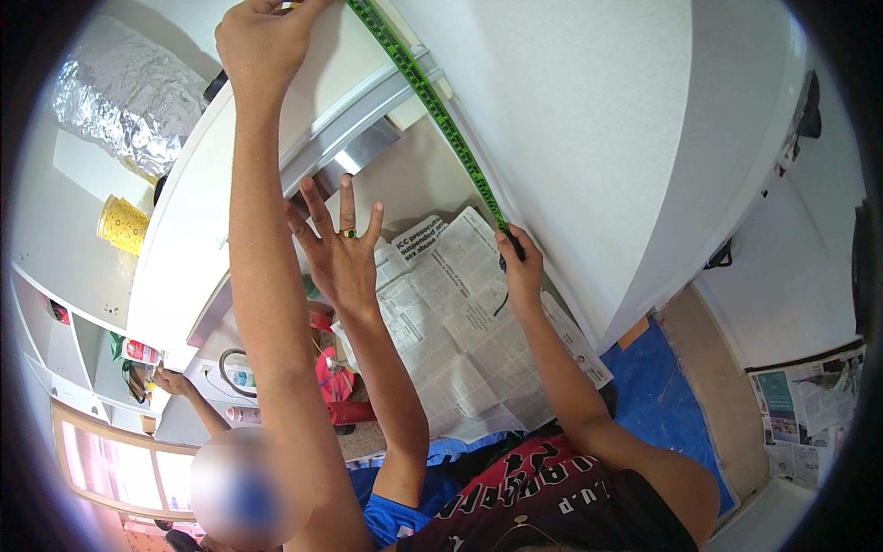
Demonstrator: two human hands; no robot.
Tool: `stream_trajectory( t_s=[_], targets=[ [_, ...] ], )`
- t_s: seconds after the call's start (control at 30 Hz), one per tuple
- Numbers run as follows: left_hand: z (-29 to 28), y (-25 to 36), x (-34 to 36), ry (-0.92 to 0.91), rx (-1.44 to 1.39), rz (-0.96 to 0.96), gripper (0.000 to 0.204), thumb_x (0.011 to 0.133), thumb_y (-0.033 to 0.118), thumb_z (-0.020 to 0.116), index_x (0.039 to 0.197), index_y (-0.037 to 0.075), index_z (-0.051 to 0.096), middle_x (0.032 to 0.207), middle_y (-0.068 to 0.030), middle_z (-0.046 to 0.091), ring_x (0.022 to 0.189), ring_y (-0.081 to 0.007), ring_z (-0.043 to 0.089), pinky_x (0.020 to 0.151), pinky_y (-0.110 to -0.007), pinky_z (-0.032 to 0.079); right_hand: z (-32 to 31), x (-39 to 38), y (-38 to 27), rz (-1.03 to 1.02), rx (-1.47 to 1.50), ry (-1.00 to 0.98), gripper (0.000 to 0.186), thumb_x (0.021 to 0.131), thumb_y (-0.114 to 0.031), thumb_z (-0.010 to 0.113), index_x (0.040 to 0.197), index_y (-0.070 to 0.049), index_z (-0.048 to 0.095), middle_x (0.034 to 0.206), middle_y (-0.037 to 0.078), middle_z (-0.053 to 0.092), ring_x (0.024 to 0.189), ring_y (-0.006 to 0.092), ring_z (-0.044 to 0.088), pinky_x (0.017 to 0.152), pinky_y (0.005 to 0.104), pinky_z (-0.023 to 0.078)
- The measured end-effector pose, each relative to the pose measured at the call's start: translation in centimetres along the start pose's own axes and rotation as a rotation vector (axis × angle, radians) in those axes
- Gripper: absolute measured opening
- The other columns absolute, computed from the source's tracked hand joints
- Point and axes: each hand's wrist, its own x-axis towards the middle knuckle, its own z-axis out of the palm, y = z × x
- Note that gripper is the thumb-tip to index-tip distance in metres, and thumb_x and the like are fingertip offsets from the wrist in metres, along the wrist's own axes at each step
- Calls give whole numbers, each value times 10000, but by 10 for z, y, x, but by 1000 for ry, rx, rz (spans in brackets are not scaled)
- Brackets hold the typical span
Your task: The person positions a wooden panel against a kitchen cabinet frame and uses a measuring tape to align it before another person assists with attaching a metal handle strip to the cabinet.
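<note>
A green tape measure blade (pixel 441 120) runs taut along a pale edge between white panels, up past the top edge of the picture. My right hand (pixel 522 276) is closed around the dark case at its lower end. High at the upper left, my left hand (pixel 265 41) curls its fingers beside the blade; their tips are cut off, and what they hold is hidden. Between my arms, a co-worker's hand (pixel 342 253) with a ring and a blue sleeve is raised with fingers spread, above spread newspaper (pixel 451 322) and below a grey metal rail (pixel 354 115).
A large white panel (pixel 579 110) stands at the right. Blue sheeting (pixel 662 414) covers floor at the lower right. Left are shelves with a foil-wrapped bundle (pixel 129 97) and yellow cups (pixel 121 224). Another hand (pixel 172 379) reaches in near a faucet (pixel 235 363).
</note>
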Motion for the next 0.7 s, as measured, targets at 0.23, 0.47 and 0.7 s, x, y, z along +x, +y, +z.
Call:
stream_trajectory(
  t_s=[0.23,0.47,0.7],
  targets=[
    [1,4,-1,6,-59,-12,217,861,291,859,1042,171,863,877,-9,793,811,-67,679,767,-218,525,2,2,6,-71,-25,-5,440,994,-328,731,1284,2,706,1003,40,704,927,140,612,882,281,488],
    [0,7,0,-12,-28,-36,202,859,273,860,1035,172,864,856,5,788,766,-54,642,714,-213,502,-1,5,7,-49,-64,-16,444,995,-337,727,1276,6,705,1061,70,721,984,161,630,932,301,491],
    [0,6,-1,-2,-23,-32,210,855,270,859,1046,181,863,857,15,790,746,-46,628,699,-208,494,-1,5,7,-69,-115,-11,450,1001,-343,720,1289,2,699,1115,91,721,1025,180,639,957,309,490]
  ],
)
